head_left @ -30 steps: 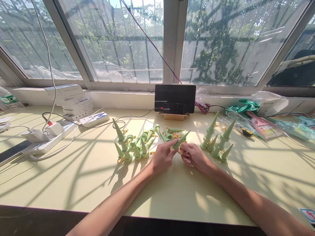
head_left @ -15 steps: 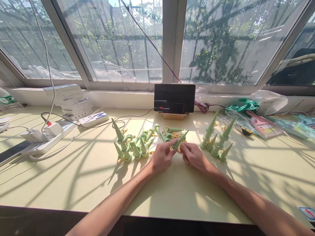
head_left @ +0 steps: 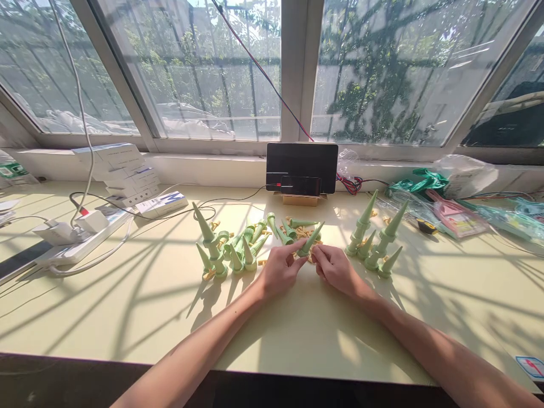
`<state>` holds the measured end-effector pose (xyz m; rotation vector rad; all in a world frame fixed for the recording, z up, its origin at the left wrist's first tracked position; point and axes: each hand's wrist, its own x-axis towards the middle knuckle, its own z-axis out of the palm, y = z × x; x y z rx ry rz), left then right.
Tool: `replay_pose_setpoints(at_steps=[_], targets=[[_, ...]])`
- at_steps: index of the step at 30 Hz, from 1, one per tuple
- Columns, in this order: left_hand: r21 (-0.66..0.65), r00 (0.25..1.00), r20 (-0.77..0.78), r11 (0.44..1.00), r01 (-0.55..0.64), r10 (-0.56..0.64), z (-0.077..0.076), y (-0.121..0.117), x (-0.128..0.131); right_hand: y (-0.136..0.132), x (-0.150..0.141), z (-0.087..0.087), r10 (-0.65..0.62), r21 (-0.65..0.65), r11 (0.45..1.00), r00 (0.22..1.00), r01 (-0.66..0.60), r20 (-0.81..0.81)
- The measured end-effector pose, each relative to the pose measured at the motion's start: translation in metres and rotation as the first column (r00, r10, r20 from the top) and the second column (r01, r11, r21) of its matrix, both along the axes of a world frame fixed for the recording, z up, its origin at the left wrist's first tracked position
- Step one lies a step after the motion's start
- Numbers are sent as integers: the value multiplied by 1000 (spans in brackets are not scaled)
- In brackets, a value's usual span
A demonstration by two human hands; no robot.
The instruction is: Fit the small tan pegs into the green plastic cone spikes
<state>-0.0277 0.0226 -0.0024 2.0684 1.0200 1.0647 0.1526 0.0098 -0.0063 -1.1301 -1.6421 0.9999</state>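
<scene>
Between the thumb and fingers of my left hand [head_left: 280, 269] is a green cone-shaped spike [head_left: 312, 238], tilted with its point up to the right. My right hand [head_left: 335, 269] is close beside it, fingers pinched; what they hold, if anything, is hidden. Behind the hands lie loose green spikes [head_left: 304, 222] and small tan pegs [head_left: 302, 233]. To the left stands a cluster of green spikes [head_left: 236, 259], some upright, some lying, with a taller stacked one [head_left: 204, 225]. On the right, more stacked green spikes [head_left: 387, 238] stand upright with tan pegs in their sides.
A black tablet [head_left: 301, 161] and a phone [head_left: 301, 186] lean on a cardboard stand [head_left: 301, 200] at the back. At left are a power strip [head_left: 91, 241] with cables and stacked white boxes [head_left: 123, 173]. Plastic bags [head_left: 463, 218] and a black-and-yellow item [head_left: 426, 226] lie at right.
The green spike in my left hand has shifted slightly left, and its tip sits a little further left. Both hands otherwise keep nearly the same place.
</scene>
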Motion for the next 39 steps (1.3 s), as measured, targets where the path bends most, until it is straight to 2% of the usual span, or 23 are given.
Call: replay_pose_setpoints(at_steps=[2,4,7,10,12,14,16,18,20,23,25,27,30,33,36,39], targets=[[0,1000,-6,1000,-8,8,0,0,0,-1,1,1,-82,143,987,992,67,99],[3,1000,-4,1000,-7,7,0,0,0,-1,1,0,-87,153,986,990,70,107],[-5,1000,2,1000,7,-7,0,-1,0,1,1,-1,20,-54,998,999,-22,-37],[-3,1000,12,1000,5,-5,1,-1,0,2,0,2,88,-280,943,948,-178,-305],[3,1000,16,1000,0,0,2,-2,0,1,0,5,98,-361,895,905,-262,-414],[8,1000,12,1000,4,-5,2,-2,0,0,0,7,100,-375,882,893,-284,-439],[17,1000,8,1000,14,-14,1,-1,0,0,-1,6,110,-338,906,914,-253,-391],[27,1000,5,999,18,-18,0,0,0,0,-1,3,106,-250,953,961,-171,-254],[27,1000,4,1000,11,-11,-1,0,0,0,0,0,29,-66,997,998,-32,-52],[13,1000,9,1000,-1,1,-2,1,0,0,2,-2,-100,218,974,986,70,131],[1,1000,13,1000,-2,2,-3,0,0,0,3,-2,-115,262,962,980,70,160],[-5,1000,19,1000,1,-1,-3,1,0,0,3,-2,-82,198,979,987,54,139],[-5,999,29,1000,14,-13,-3,1,0,1,3,-2,32,-42,999,999,-33,-21],[7,999,38,1000,16,-16,-3,1,-1,3,2,-2,120,-249,948,950,-196,-288],[19,999,32,1000,20,-20,-3,1,0,3,2,0,128,-310,912,904,-269,-407],[23,1000,20,1000,20,-21,-3,1,0,1,1,0,118,-261,943,943,-205,-312]])
